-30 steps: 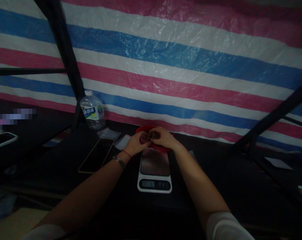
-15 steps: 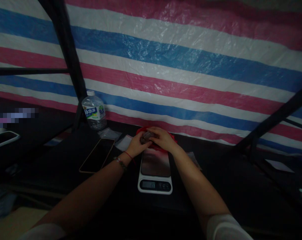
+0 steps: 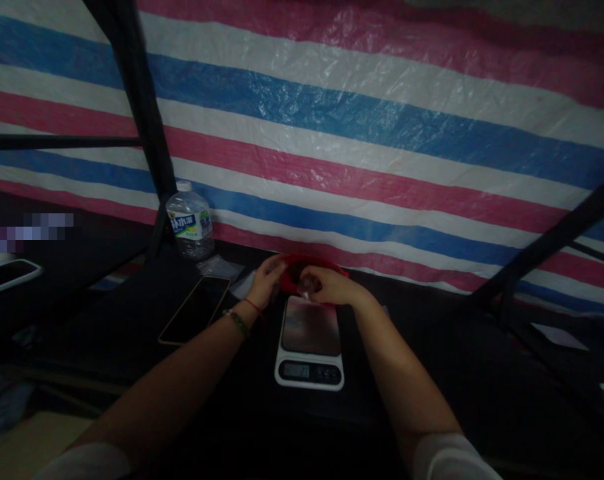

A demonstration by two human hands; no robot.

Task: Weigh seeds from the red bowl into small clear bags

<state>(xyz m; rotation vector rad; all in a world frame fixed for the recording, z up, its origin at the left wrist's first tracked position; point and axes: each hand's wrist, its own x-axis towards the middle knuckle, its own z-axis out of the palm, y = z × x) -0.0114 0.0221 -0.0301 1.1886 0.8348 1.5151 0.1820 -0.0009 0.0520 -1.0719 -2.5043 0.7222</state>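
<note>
A white kitchen scale (image 3: 309, 381) with a shiny plate lies in front of me, its small display lit. Behind it is a red bowl (image 3: 327, 261), dark inside and partly covered by my right hand (image 3: 332, 285). That hand's fingers pinch a small clear plastic bag (image 3: 307, 291) at the scale's far edge; what is in the bag is hard to make out. My left hand (image 3: 266, 283) is beside the bowl's left rim, fingers loosely curved and apart, with nothing plainly in them.
A phone (image 3: 196, 310) lies left of the scale, near clear plastic bags (image 3: 221, 268) and a large transparent bottle (image 3: 191, 223). Another phone (image 3: 9, 275) is at far left. Black frame bars (image 3: 142, 107) stand before a striped plastic sheet (image 3: 332, 160).
My hands were together around a small dark-filled packet over the bowl. Now they have parted: the left moved left, and the right lowered a clear bag to the scale's far edge. The display digits changed.
</note>
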